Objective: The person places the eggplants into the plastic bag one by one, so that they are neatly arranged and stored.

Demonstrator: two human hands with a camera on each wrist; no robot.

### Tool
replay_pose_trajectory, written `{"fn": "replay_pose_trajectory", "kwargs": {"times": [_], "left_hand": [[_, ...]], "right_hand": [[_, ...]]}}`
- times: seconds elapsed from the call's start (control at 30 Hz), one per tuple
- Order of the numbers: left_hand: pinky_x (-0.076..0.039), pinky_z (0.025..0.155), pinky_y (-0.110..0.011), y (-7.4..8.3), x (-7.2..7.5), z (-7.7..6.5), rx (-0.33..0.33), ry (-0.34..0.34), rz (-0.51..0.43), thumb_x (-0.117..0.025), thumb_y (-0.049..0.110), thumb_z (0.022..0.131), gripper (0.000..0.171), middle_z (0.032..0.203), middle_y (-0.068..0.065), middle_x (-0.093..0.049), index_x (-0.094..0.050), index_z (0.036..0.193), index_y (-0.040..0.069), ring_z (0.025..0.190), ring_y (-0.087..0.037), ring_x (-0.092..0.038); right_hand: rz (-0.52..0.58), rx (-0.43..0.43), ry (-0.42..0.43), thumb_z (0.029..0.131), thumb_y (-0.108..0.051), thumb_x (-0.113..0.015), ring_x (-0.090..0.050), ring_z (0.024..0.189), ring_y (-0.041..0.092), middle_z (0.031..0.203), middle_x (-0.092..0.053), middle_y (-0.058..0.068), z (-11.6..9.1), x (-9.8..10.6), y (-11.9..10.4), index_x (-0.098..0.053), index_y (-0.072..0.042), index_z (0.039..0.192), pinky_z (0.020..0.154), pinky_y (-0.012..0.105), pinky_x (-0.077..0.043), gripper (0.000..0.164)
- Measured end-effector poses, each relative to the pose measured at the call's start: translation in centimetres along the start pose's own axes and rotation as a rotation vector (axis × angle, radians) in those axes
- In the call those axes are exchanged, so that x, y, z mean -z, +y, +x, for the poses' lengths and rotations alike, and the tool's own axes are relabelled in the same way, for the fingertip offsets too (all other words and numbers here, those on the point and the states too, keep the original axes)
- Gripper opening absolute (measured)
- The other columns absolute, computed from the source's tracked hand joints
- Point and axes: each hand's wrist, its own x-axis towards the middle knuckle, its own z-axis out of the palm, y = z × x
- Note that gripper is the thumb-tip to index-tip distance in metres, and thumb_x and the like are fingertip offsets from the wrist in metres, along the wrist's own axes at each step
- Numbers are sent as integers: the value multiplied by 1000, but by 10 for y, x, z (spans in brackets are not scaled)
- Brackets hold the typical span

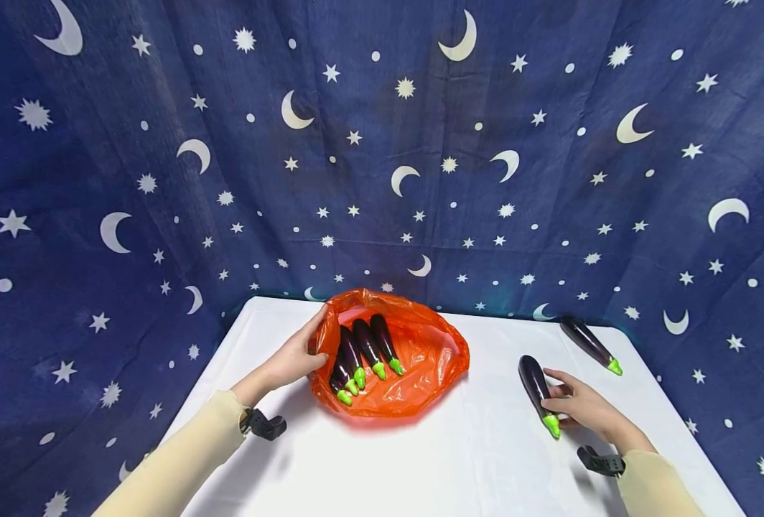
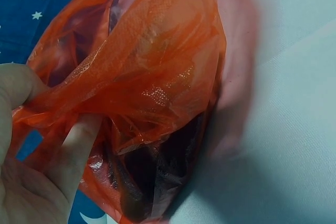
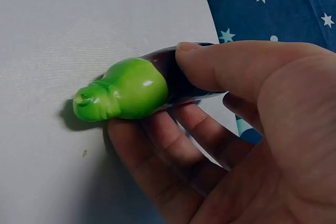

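On the left, an orange-red plastic bag point(image 1: 421, 370) lies with its mouth open toward me, and several dark purple eggplants point(image 1: 369, 341) with green caps rest side by side inside. My left hand point(image 1: 291, 359) grips the bag's left rim, thumb on one side of the film and fingers on the other; the left wrist view shows the crumpled plastic point(image 2: 152, 77) between them. At the right, my right hand point(image 1: 579, 402) holds another eggplant point(image 1: 532, 377) near its cap. In the right wrist view, the thumb presses the eggplant's body just behind the green cap point(image 3: 134, 87), with fingers curled underneath.
One more eggplant point(image 1: 589, 343) lies at the table's far right edge, beyond my right hand. The white-covered table point(image 1: 369, 474) ends at a dark blue curtain point(image 1: 369, 179) with moons and stars, which rises behind it and at both sides.
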Motion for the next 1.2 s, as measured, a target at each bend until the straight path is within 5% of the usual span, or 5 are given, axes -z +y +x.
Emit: {"fn": "replay_pose_trajectory", "kwargs": {"times": [0.53, 1.2], "left_hand": [[-37, 113, -50, 1, 0, -1, 13, -8, -9, -65, -6, 86, 102, 168, -8, -23, -11, 167, 25, 138, -31, -43], [-37, 114, -48, 5, 1, 0, 22, -15, 4, -64, -6, 86, 101, 169, -7, -21, -10, 167, 25, 139, -30, -42]], "right_hand": [[34, -5, -79, 89, -11, -76, -62, 91, 24, 107, -53, 13, 0, 5, -7, -20, 6, 158, 73, 42, -58, 90], [20, 33, -118, 89, -9, -75, -64, 93, 26, 110, -52, 16, -1, 8, -11, -18, 3, 160, 75, 44, -58, 91]]}}
